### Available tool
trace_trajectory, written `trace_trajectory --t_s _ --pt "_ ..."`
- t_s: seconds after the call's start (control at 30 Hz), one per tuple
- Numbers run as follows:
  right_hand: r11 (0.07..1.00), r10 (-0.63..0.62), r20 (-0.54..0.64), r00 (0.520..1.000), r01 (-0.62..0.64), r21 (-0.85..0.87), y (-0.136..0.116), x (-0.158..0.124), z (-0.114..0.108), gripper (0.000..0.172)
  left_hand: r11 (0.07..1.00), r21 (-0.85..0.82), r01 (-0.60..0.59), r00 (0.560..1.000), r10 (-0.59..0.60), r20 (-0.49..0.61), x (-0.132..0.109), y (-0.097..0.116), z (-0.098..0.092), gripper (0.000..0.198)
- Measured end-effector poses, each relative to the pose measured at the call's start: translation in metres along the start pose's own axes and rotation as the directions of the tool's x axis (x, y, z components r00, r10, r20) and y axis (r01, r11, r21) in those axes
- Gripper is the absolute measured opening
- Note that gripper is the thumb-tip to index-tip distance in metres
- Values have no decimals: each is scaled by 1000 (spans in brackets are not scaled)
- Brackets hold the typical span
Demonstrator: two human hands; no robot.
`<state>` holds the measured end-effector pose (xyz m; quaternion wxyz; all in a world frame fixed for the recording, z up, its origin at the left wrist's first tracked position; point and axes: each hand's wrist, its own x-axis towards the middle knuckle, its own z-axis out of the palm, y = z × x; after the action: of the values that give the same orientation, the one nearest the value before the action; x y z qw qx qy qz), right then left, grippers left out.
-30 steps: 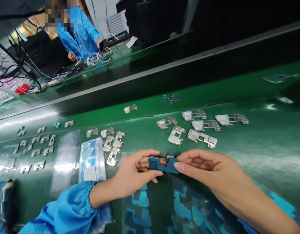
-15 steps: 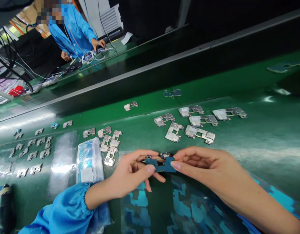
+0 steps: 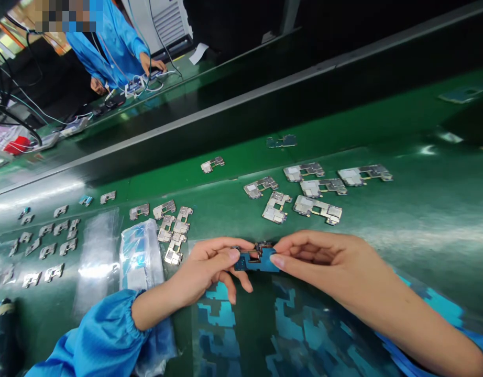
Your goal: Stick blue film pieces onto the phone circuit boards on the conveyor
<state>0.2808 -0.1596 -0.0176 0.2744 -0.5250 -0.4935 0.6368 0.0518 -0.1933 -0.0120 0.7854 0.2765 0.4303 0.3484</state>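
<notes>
Both hands pinch one small blue circuit board at lower centre of the frame.

The left hand grips its left end and the right hand its right end, fingertips closed on it, above the green conveyor belt. Silver shield plates lie just beyond; a clear bag sits left.

one head-worn view, tilted, facing forward and down across the green belt. left hand and right hand close under the lens. co-worker far, upper left.
</notes>
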Motion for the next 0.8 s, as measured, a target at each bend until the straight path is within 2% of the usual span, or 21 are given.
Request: trace_trajectory --t_s 0.57,0.8 --pt "1000 -19 -13 1000 19 -2 -1 1 4 21 993 116 -21 998 26 -48 3 -1 2 33" --pt "999 -27 11 1000 27 -44 3 0 3 21 993 111 -40 998 46 -50 3 -2 1 27"
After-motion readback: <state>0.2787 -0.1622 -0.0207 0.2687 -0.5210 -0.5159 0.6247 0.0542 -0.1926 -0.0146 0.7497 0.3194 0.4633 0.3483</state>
